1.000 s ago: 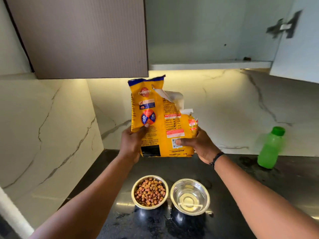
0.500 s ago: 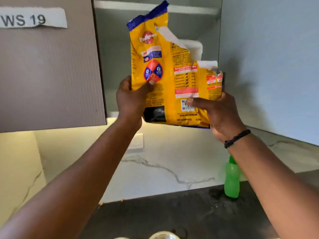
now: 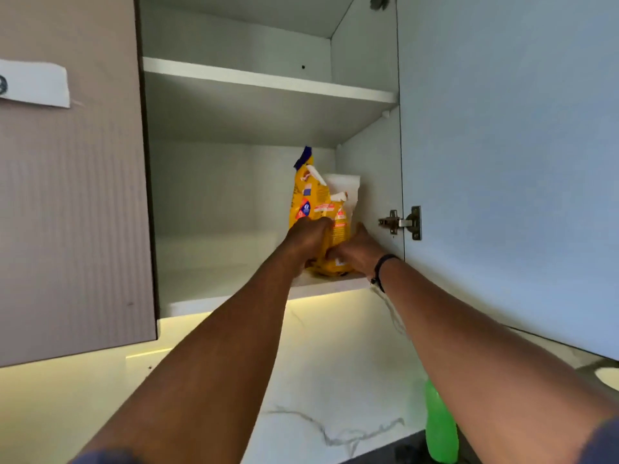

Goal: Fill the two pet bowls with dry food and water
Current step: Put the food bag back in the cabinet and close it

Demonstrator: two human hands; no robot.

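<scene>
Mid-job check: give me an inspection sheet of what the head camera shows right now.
Surface: lower cabinet shelf, bare apart from the bag; counter barely in view.
Job's things: yellow food bag upright on the shelf, at its right end, top torn open; green bottle below on the counter; bowls out of view.
Clutter: nothing seen.
Grippers: left hand and right hand both grip the bag.
Cables: nothing seen.
Surroundings: cabinet door open, upper shelf, marble backsplash.

arms: left bare to the elbows | sleeves (image 3: pixel 104 458): dark blue, seen only at the bottom edge | black band (image 3: pixel 382 267): worn on right wrist
</scene>
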